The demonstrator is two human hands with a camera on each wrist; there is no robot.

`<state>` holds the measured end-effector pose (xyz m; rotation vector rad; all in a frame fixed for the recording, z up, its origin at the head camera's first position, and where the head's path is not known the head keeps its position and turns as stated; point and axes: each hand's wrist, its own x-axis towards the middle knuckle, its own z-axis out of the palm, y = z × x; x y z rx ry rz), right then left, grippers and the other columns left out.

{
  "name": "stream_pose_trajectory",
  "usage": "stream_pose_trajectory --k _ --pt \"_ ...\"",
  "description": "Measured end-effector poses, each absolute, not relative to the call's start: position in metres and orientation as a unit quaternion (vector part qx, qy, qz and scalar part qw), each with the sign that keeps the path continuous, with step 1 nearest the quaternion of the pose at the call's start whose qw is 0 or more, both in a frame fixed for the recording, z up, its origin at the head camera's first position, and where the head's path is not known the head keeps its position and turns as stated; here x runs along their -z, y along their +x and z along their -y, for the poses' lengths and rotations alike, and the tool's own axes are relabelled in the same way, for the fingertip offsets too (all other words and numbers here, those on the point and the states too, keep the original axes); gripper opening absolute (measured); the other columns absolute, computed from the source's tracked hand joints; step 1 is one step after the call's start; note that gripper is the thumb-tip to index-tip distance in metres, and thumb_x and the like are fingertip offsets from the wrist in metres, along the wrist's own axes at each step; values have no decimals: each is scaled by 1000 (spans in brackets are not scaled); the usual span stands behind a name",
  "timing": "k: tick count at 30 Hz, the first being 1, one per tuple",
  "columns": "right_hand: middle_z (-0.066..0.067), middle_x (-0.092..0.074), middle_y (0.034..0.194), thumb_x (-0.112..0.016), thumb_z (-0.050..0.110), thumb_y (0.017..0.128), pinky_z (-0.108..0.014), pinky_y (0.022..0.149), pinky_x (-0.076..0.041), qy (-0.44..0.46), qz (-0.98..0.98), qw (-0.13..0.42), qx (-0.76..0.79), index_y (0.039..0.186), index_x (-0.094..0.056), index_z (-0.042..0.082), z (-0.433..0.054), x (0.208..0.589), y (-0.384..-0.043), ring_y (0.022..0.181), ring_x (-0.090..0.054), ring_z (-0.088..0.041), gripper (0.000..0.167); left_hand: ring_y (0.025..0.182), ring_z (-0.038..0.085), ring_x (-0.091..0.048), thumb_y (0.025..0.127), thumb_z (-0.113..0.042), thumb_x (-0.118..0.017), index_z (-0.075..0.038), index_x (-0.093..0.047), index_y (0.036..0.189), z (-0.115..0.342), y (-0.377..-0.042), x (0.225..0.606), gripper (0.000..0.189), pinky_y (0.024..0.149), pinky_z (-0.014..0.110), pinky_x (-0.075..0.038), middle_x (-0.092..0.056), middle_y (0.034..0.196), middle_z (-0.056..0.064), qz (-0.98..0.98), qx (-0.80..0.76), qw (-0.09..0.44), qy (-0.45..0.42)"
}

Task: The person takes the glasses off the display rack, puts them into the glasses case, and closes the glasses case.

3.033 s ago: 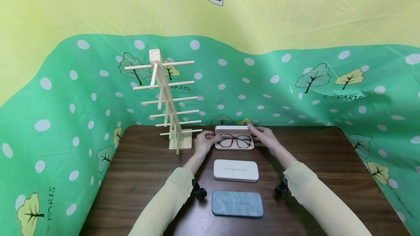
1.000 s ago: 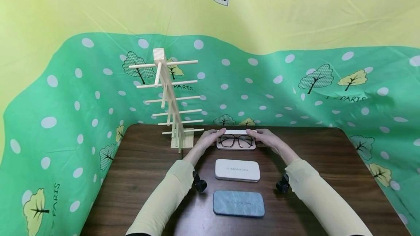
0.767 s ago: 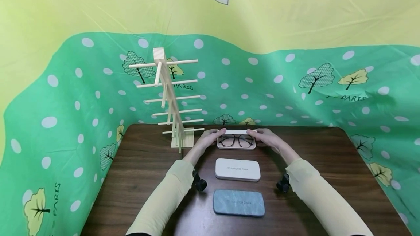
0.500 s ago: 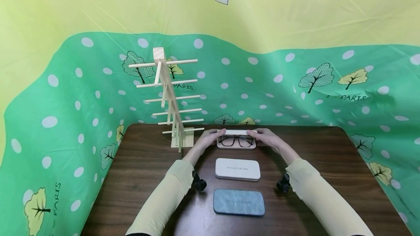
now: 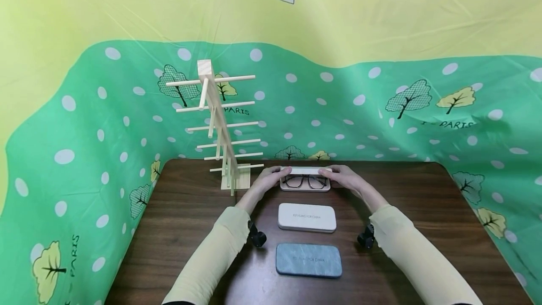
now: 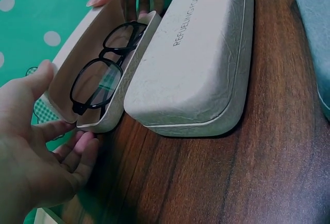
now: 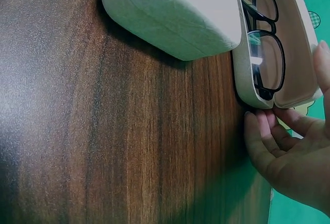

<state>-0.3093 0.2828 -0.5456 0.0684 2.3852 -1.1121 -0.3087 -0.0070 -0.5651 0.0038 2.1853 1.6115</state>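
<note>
An open eyeglass case with a pale pink lining lies at the table's far side, and black-framed glasses rest inside it. My left hand holds the case's left end, thumb on the rim of its raised lid and fingers at the end by the hinge. At the other end my right hand grips in the same way. In the left wrist view the left hand has its fingers curled beside the case; the right wrist view shows the right hand likewise. The lid leans over the glasses.
A closed white case lies nearer, with a blue-grey case in front of it. Left of my left hand stands a wooden peg rack. A patterned cloth hangs behind the dark wooden table.
Since the earliest frame, my left hand has moved from beside the glasses up to the lid, and my right thumb has shifted inward along it. The lid has tipped forward over the glasses.
</note>
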Motion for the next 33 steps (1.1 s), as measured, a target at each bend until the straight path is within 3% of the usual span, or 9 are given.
stream_pose_trajectory --k 4,11,33 --pt "-31 -35 160 -57 68 96 -57 122 -34 22 -878 246 410 157 -31 -7 -282 546 -309 148 -36 -45 100 115 22 -63 94 -58 -67 -5 -66 127 8 -309 565 62 101 41 -53 -66 127 12 -790 -575 213 6" --pt "-30 -46 151 -61 58 98 -50 112 -49 18 -864 242 441 152 -39 -8 -281 549 -307 137 -51 -40 88 134 29 -59 95 -55 -67 -3 -47 153 9 -307 565 81 110 44 -50 -50 156 17 -789 -574 217 7" --pt "-29 -53 143 -67 51 97 -44 101 -57 -2 -867 223 445 149 -43 -8 -281 553 -303 123 -61 -33 82 138 31 -56 97 -57 -64 -4 -41 156 11 -303 567 83 114 46 -47 -44 161 16 -801 -559 210 29"
